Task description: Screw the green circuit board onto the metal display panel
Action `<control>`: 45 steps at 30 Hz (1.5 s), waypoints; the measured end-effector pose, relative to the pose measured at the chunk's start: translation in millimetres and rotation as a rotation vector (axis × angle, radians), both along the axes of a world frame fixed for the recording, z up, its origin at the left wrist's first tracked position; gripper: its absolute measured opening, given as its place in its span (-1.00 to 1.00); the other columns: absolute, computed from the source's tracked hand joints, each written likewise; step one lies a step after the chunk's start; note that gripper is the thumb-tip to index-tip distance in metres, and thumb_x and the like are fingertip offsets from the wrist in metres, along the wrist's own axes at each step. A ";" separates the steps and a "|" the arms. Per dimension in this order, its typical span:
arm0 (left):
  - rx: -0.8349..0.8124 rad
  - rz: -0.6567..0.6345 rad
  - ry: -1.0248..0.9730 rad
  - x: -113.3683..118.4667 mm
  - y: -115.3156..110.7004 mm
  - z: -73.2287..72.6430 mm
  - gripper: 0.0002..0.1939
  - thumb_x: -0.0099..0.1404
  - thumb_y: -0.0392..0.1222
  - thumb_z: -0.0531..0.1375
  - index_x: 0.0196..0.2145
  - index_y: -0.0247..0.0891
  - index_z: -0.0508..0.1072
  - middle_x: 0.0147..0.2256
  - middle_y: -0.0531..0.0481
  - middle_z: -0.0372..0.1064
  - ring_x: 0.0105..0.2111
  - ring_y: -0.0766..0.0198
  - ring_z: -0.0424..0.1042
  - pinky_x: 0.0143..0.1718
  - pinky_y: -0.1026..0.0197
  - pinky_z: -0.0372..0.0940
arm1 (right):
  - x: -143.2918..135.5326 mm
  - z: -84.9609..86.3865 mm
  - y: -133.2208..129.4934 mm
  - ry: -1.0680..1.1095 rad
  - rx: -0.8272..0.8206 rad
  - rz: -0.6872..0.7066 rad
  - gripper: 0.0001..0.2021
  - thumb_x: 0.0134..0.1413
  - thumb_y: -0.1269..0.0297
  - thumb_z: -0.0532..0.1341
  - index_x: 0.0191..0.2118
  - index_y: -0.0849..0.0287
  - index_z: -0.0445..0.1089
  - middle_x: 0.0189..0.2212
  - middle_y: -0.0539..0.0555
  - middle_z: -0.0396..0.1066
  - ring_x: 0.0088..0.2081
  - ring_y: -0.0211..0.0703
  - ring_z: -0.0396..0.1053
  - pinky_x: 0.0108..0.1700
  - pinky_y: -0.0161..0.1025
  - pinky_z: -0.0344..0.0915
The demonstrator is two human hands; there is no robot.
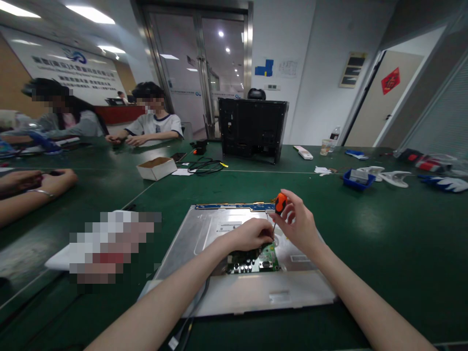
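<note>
Pinching orange-black screwdriver in right hand, over green circuit board; curling left hand near its shaft, cannot tell if gripping. Farther right, blue tray with greyish block inside.

In your right fingers: plastic-looking screwdriver handle, metal shank. Beneath them: smooth metal display panel. Beyond: glossy tabletop.
</note>
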State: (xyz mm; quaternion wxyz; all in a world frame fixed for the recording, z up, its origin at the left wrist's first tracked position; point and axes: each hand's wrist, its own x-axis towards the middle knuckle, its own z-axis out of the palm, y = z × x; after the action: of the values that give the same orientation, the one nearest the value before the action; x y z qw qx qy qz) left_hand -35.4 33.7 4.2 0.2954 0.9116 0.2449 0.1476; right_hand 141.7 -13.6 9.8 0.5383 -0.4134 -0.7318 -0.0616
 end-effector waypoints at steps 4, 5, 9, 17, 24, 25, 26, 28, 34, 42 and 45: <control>-0.014 -0.002 -0.005 -0.4 0.9 -1.8 -0.90 0.21 -0.45 0.22 -0.35 -0.32 0.50 -0.37 -0.01 0.50 -0.37 0.24 0.43 -0.31 0.29 0.27 | -1.8 5.1 -4.5 -0.024 -0.022 0.000 -0.45 0.26 0.31 0.19 0.33 0.04 0.10 -0.36 -0.02 0.44 -0.54 -0.28 0.37 -0.51 -0.36 0.32; -0.015 -0.002 -0.007 -0.4 1.1 -2.4 -0.89 0.21 -0.46 0.22 -0.35 -0.32 0.50 -0.37 -0.01 0.50 -0.37 0.25 0.43 -0.31 0.29 0.27 | -2.3 5.9 -5.6 -0.026 -0.025 0.001 -0.44 0.26 0.33 0.18 0.34 0.05 0.09 -0.38 -0.02 0.43 -0.55 -0.28 0.37 -0.51 -0.37 0.32; -0.017 -0.009 -0.013 0.1 2.0 -4.4 -0.89 0.21 -0.45 0.23 -0.31 -0.34 0.51 -0.36 -0.03 0.51 -0.37 0.24 0.43 -0.31 0.29 0.27 | -2.9 5.0 -7.2 -0.019 0.005 -0.002 -0.42 0.25 0.33 0.16 0.34 0.09 0.06 -0.49 -0.10 0.38 -0.61 -0.31 0.30 -0.55 -0.39 0.27; -0.008 -0.010 -0.019 -0.7 2.7 -3.6 -0.91 0.23 -0.43 0.23 -0.33 -0.32 0.50 -0.35 -0.02 0.51 -0.36 0.24 0.42 -0.29 0.28 0.26 | -1.5 2.9 -5.2 -0.025 0.035 -0.001 -0.46 0.25 0.33 0.16 0.31 0.08 0.08 -0.48 -0.09 0.37 -0.59 -0.30 0.33 -0.55 -0.39 0.26; -0.016 -0.008 -0.028 -0.7 3.3 -4.0 -0.93 0.24 -0.41 0.24 -0.37 -0.30 0.48 -0.38 0.01 0.49 -0.37 0.26 0.41 -0.32 0.29 0.25 | -0.5 3.3 -5.2 -0.027 0.011 0.001 -0.45 0.26 0.31 0.16 0.32 0.07 0.07 -0.45 -0.06 0.40 -0.57 -0.28 0.35 -0.55 -0.38 0.28; -0.018 -0.008 -0.029 -0.7 3.4 -4.3 -0.93 0.24 -0.41 0.24 -0.37 -0.30 0.49 -0.37 0.00 0.49 -0.37 0.26 0.41 -0.32 0.29 0.26 | -0.3 3.4 -5.2 -0.027 0.012 0.002 -0.45 0.26 0.31 0.16 0.32 0.08 0.07 -0.45 -0.06 0.40 -0.57 -0.28 0.35 -0.54 -0.38 0.29; -0.019 -0.009 -0.030 -0.7 3.6 -4.5 -0.93 0.24 -0.41 0.23 -0.36 -0.30 0.49 -0.37 0.00 0.49 -0.37 0.26 0.41 -0.32 0.29 0.26 | -0.2 3.5 -5.3 -0.029 0.014 0.002 -0.45 0.26 0.31 0.17 0.32 0.08 0.07 -0.45 -0.06 0.40 -0.57 -0.28 0.35 -0.54 -0.38 0.29; -0.023 -0.010 -0.032 -0.7 3.7 -4.9 -0.92 0.24 -0.41 0.23 -0.35 -0.31 0.49 -0.36 0.00 0.50 -0.36 0.25 0.42 -0.31 0.29 0.27 | -0.1 3.8 -5.3 -0.036 0.017 0.003 -0.45 0.26 0.31 0.17 0.32 0.07 0.06 -0.45 -0.06 0.40 -0.57 -0.28 0.36 -0.54 -0.38 0.29; -0.034 -0.016 -0.037 -1.5 4.2 -6.8 -0.91 0.24 -0.42 0.21 -0.33 -0.32 0.50 -0.35 -0.02 0.51 -0.34 0.23 0.44 -0.28 0.27 0.29 | -0.6 3.5 -4.9 -0.044 0.009 0.003 -0.45 0.25 0.34 0.18 0.31 0.07 0.07 -0.45 -0.07 0.40 -0.57 -0.28 0.38 -0.54 -0.39 0.29; -0.052 -0.021 -0.043 -2.0 6.0 -6.4 -0.91 0.22 -0.42 0.23 -0.35 -0.30 0.52 -0.37 0.01 0.50 -0.36 0.26 0.42 -0.28 0.28 0.29 | -0.3 -0.2 -2.0 -0.015 -0.005 -0.004 -0.44 0.24 0.31 0.21 0.31 0.06 0.09 -0.51 -0.13 0.34 -0.59 -0.29 0.34 -0.54 -0.38 0.28; -0.061 -0.020 -0.046 -2.3 5.7 -5.3 -0.91 0.22 -0.42 0.23 -0.36 -0.30 0.52 -0.36 0.00 0.51 -0.35 0.25 0.43 -0.26 0.27 0.30 | 0.1 0.8 -2.8 -0.021 -0.017 0.003 -0.43 0.25 0.29 0.21 0.32 0.07 0.08 -0.51 -0.12 0.34 -0.58 -0.28 0.35 -0.53 -0.38 0.28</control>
State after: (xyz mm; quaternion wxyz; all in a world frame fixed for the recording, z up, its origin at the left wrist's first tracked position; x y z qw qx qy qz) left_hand -37.7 39.4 -1.2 0.3299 0.9010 0.2331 0.1581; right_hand 141.7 -16.4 10.7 0.5274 -0.4160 -0.7385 -0.0589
